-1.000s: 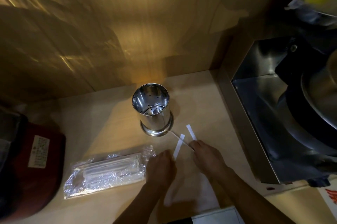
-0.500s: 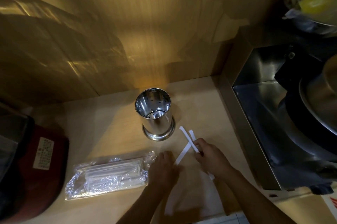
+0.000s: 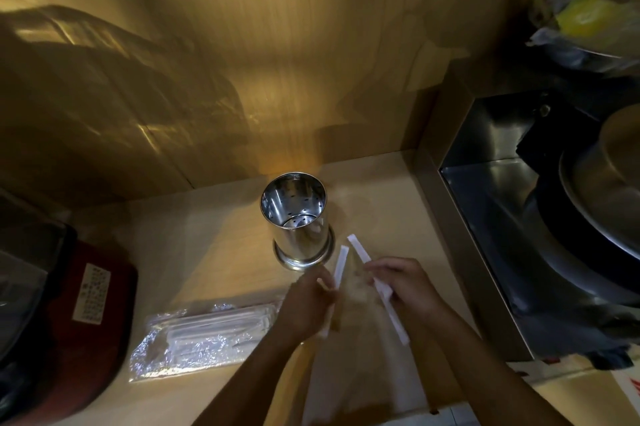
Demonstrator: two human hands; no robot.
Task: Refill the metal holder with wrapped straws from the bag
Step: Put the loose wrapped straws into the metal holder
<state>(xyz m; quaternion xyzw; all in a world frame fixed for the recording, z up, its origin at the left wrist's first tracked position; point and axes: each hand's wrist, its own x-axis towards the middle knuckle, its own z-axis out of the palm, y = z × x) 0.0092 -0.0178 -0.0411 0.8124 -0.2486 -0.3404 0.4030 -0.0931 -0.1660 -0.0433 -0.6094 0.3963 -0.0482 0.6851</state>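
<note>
A shiny perforated metal holder (image 3: pixel 298 221) stands upright on the wooden counter, with nothing inside it. Just in front of it my left hand (image 3: pixel 306 301) holds one white wrapped straw (image 3: pixel 339 264) that points up toward the holder. My right hand (image 3: pixel 403 287) grips a second wrapped straw (image 3: pixel 360 252), tilted up and to the left, its tip near the holder's base. The clear plastic bag (image 3: pixel 204 339) with several wrapped straws lies flat on the counter to the left of my left hand.
A dark red appliance (image 3: pixel 69 314) sits at the left edge. A steel tray with a black pan and a metal lid (image 3: pixel 568 224) fills the right side. A wooden wall rises close behind the holder. A plastic-wrapped yellow thing (image 3: pixel 585 20) rests at top right.
The two straws were crossed between my hands; now they are apart, one in each hand. Both hands have lifted a little toward the holder.
</note>
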